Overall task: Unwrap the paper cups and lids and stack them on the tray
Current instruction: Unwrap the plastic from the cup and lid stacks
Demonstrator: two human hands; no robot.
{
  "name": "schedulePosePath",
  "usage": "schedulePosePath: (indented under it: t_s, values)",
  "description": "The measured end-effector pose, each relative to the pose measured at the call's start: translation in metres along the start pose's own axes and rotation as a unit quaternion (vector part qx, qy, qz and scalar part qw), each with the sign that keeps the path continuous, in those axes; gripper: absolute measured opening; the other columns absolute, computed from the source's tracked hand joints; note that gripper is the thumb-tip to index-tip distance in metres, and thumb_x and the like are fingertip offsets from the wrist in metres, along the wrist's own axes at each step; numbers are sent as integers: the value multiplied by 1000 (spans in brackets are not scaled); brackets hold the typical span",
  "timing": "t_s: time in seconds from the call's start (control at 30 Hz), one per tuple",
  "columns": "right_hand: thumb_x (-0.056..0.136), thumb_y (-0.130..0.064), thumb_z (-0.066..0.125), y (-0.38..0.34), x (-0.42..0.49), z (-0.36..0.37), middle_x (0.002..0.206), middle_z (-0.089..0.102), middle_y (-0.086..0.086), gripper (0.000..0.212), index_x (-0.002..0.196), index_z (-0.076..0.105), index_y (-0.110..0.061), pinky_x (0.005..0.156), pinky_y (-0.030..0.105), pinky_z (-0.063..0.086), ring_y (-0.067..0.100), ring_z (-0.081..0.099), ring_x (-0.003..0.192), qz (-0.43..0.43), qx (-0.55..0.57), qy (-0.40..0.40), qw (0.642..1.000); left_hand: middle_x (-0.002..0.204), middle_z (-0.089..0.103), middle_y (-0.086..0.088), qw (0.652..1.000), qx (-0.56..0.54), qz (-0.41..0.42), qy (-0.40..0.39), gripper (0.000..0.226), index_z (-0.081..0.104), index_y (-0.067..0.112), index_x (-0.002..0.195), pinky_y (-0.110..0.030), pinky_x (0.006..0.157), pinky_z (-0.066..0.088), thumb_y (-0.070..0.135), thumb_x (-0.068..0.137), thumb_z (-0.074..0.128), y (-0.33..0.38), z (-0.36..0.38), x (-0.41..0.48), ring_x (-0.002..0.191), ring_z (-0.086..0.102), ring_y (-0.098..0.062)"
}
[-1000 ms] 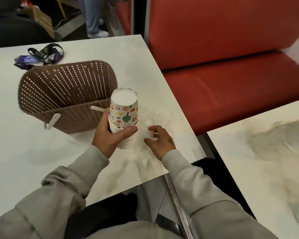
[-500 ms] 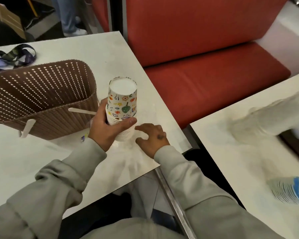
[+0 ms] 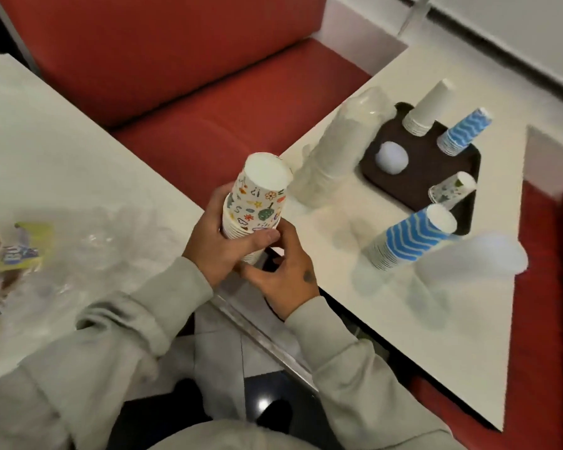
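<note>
Head view, single frame.

- Left grip [image 3: 218, 251]: closed around the lower half of the patterned cup stack [image 3: 257, 203], with the thumb across the front and the fingers behind. The stack is held rims down and base up, leaning slightly right.
- Right grip [image 3: 283, 271]: just under and beside the stack's rim end, fingers bent, the forefinger touching the lowest cups. I cannot tell whether it actually pinches them or only rests there.
- Stack position: in the air over the gap between the two benches, off the tray.
- Right bench [image 3: 403, 336]: it carries the brown tray [image 3: 429, 177].
- On the tray, all base up: a white cup stack [image 3: 429, 108], a blue wave stack [image 3: 465, 131] next to it, and a short patterned cup pile [image 3: 452, 190] near the right edge. A pale round item [image 3: 391, 159] also lies there, too blurred to identify.
- A tall wrapped stack [image 3: 342, 147] in clear film stands on the bench against the tray's left side.
- A second blue wave stack [image 3: 410, 238] is at the tray's near corner. I cannot tell whether it is on the tray or on the bench.
- A translucent blurred shape [image 3: 468, 264] is to its right.
- Left bench [image 3: 46, 141]: loose clear wrap [image 3: 111, 241] and a yellow label [image 3: 23, 248] lie on it.
- A red seat [image 3: 208, 108] is behind both benches.
</note>
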State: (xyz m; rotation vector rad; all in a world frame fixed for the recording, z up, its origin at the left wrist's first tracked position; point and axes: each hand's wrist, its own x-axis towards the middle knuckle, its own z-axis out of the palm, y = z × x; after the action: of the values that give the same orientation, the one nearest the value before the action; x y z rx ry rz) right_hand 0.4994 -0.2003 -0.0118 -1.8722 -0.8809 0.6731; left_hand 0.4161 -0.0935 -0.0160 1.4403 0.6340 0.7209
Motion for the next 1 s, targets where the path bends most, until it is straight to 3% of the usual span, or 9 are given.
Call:
schedulePosePath:
  t_s: [0.2, 0.37, 0.43, 0.53, 0.67, 0.77, 0.83, 0.9, 1.0]
  values:
    - [67, -37, 79, 36, -9, -56, 119, 65, -15, 67, 125, 46, -39, 91, 38, 54, 9, 61, 110, 58, 0, 151, 987, 116, 67, 16, 991, 21, -15, -130, 78, 49, 49, 118, -37, 95, 53, 50, 50, 86, -3, 82, 17, 112, 63, -10]
    - [71, -18, 80, 55, -15, -96, 104, 64, -18, 56, 113, 49, -40, 83, 14, 48, 1, 62, 93, 64, 10, 212, 975, 111, 68, 22, 977, 44, -36, -207, 69, 50, 49, 114, -20, 87, 50, 34, 60, 90, -7, 126, 22, 103, 62, 8]
    - [72, -16, 81, 65, -17, -105, 99, 62, -19, 57, 110, 46, -40, 79, 8, 44, -2, 59, 89, 75, 10, 228, 971, 113, 68, 21, 971, 59, -45, -229, 72, 51, 51, 115, -22, 90, 51, 41, 55, 91, -13, 139, 22, 105, 62, 6]
    - [72, -14, 84, 83, -21, -113, 95, 57, -29, 61, 112, 44, -39, 72, -2, 40, -23, 55, 80, 101, 40, 247, 963, 114, 67, 23, 964, 82, -54, -247, 78, 53, 53, 114, -23, 91, 51, 54, 43, 87, -20, 153, 21, 108, 62, 2]
    - [67, -25, 88, 96, -18, -120, 96, 56, -35, 69, 115, 43, -45, 71, -2, 40, -30, 51, 83, 124, 36, 252, 959, 117, 66, 18, 959, 125, -37, -251, 81, 54, 41, 122, -25, 95, 50, 41, 51, 91, -22, 164, 24, 110, 62, -1]
    - [67, -25, 88, 101, -16, -123, 106, 58, -30, 66, 115, 47, -43, 82, 8, 46, -19, 57, 94, 135, 66, 263, 953, 121, 65, 15, 958, 139, -33, -249, 78, 52, 37, 126, -26, 97, 48, 28, 59, 92, -22, 167, 29, 113, 60, -5]
    - [65, -32, 88, 101, -21, -122, 112, 56, -13, 67, 115, 45, -36, 88, 21, 51, 0, 59, 100, 147, 48, 275, 949, 121, 64, 16, 955, 149, -31, -255, 78, 51, 37, 125, -22, 96, 46, 24, 60, 93, -23, 165, 31, 112, 58, -1]
    - [68, -33, 86, 99, -30, -119, 105, 52, -3, 64, 112, 40, -27, 81, 22, 48, 13, 56, 93, 175, 6, 278, 945, 122, 62, 16, 950, 156, -35, -267, 76, 51, 37, 122, -23, 97, 47, 23, 59, 91, -27, 156, 33, 114, 57, 0]
    - [77, -29, 76, 96, -43, -109, 80, 51, -3, 41, 99, 41, -25, 66, 23, 44, 11, 50, 69, 177, -13, 242, 954, 115, 63, 12, 961, 171, -37, -212, 52, 54, 34, 105, -33, 99, 46, 17, 60, 73, -33, 130, 40, 107, 59, -2]
